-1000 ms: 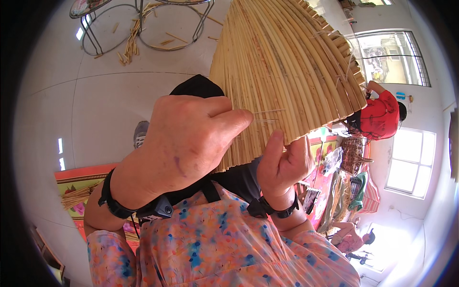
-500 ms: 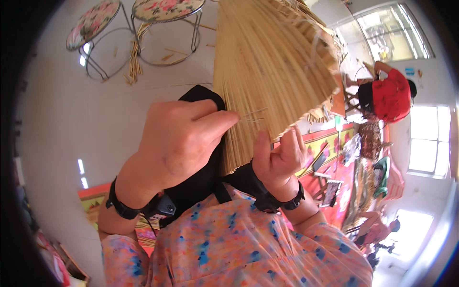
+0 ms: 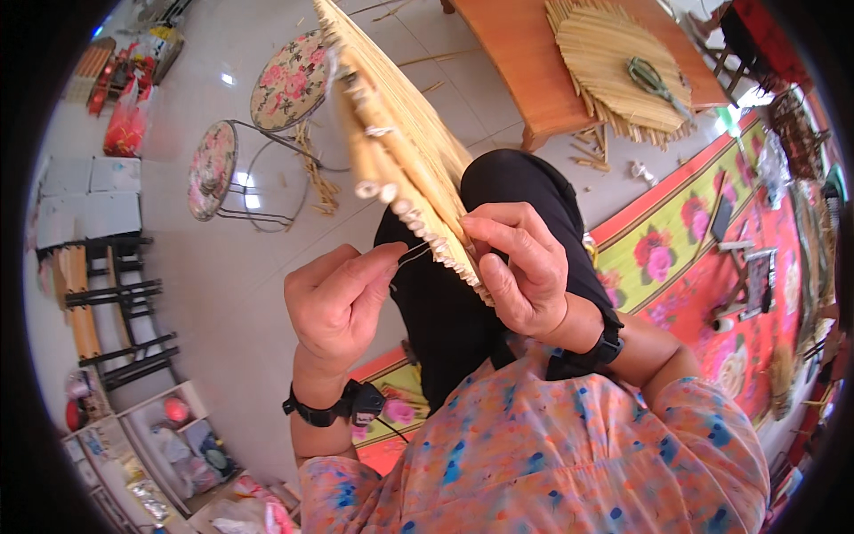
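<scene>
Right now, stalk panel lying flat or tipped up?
Tipped up: the stalk panel shows nearly edge-on, its cut ends in view, right hand at its lower end.

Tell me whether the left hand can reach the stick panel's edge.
Likely yes: the left hand, pinching thin strands, is beside the stick panel, with only those strands between.
</scene>
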Available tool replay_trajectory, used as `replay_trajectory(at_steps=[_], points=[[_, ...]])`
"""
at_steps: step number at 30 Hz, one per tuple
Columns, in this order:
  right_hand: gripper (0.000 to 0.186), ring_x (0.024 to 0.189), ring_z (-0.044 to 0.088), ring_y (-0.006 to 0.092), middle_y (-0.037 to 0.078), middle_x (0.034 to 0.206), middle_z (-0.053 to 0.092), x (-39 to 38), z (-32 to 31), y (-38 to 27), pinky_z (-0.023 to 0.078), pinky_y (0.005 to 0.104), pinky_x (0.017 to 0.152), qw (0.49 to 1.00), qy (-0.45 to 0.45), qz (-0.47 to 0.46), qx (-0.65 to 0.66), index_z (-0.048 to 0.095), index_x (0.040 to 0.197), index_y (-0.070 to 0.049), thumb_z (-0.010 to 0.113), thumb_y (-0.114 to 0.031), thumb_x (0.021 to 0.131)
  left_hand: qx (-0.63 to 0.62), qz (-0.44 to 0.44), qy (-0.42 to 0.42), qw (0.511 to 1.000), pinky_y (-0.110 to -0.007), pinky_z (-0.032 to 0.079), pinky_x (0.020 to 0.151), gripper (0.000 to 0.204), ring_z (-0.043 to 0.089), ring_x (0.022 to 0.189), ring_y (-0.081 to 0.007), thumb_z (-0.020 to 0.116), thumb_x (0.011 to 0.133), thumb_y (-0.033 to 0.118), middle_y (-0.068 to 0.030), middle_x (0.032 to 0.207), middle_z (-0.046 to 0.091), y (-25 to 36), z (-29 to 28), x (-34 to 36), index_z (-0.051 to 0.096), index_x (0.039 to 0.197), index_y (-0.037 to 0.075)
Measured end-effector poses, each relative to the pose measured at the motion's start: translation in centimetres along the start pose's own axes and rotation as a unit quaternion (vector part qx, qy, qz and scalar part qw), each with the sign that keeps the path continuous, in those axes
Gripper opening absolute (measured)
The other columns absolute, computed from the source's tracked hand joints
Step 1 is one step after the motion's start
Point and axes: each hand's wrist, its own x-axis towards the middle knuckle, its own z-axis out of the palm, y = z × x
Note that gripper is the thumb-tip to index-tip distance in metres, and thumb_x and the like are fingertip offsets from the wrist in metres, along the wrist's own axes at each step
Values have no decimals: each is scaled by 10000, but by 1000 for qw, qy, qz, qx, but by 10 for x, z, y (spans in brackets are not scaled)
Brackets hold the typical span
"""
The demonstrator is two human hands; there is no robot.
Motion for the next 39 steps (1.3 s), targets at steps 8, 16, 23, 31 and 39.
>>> replay_trajectory(at_steps=[8,16,23,31,39], points=[[322,791,580,165,105,1013,569,-3,3,15,488,258,670,997,23,-26,76,667,1133,-24,610,36,822,72,3,-21,997,-271,464,543,164,610,582,-215,703,705,-60,-103,703,636,6,-6,2,682,854,6],[354,777,575,144,81,998,582,-2,6,23,479,252,631,985,33,-7,167,693,1127,-83,683,36,794,110,9,-20,994,-335,470,866,239,661,928,-269,750,767,120,-144,987,699,-2,-4,-3,707,956,-19],[262,808,591,154,77,987,596,1,3,25,477,241,674,988,19,-9,153,696,1106,-59,683,-28,846,163,33,4,986,-362,458,882,235,648,947,-281,735,753,92,-159,1000,693,1,-3,-1,706,956,-24],[382,778,633,202,66,949,624,6,4,22,521,280,652,991,40,-29,123,711,1077,-90,675,90,741,171,36,14,985,-363,454,897,239,649,968,-269,680,785,78,-164,1055,683,-2,-2,0,693,1003,-20],[262,781,617,193,82,942,623,6,3,23,496,269,664,991,24,-36,123,702,1080,-53,689,2,824,153,42,25,987,-357,453,904,247,645,983,-259,671,795,52,-152,1065,682,-6,-1,-2,685,1032,-16]])
